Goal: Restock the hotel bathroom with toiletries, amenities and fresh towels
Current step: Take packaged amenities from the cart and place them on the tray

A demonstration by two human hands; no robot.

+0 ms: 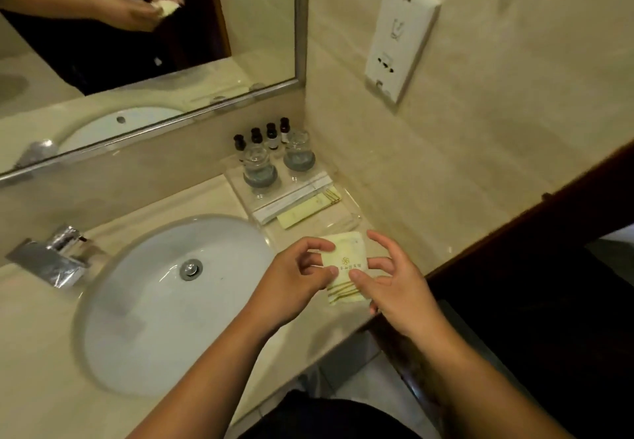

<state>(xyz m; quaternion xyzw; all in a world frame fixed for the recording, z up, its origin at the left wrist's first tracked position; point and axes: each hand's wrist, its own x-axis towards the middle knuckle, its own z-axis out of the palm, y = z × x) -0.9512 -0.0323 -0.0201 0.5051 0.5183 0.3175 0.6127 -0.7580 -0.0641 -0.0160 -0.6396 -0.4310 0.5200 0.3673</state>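
I hold a small pale-yellow amenity packet [344, 260] with a printed logo and gold stripes, just above the counter's front right part. My left hand [298, 277] pinches its left edge between thumb and fingers. My right hand [394, 284] pinches its right side with thumb and forefinger, the other fingers spread. Behind the packet a clear acrylic tray [346, 219] carries several small dark-capped bottles [263, 136], two upturned glasses [259, 167] and flat packets [302, 207].
A white oval sink [144, 301] with a metal drain is set in the beige counter [37, 353] to the left, with a chrome faucet [51, 257] behind it. A mirror [267, 27] hangs above. A wall socket [399, 40] is on the right wall. Dark wood trim [549, 219] borders the right.
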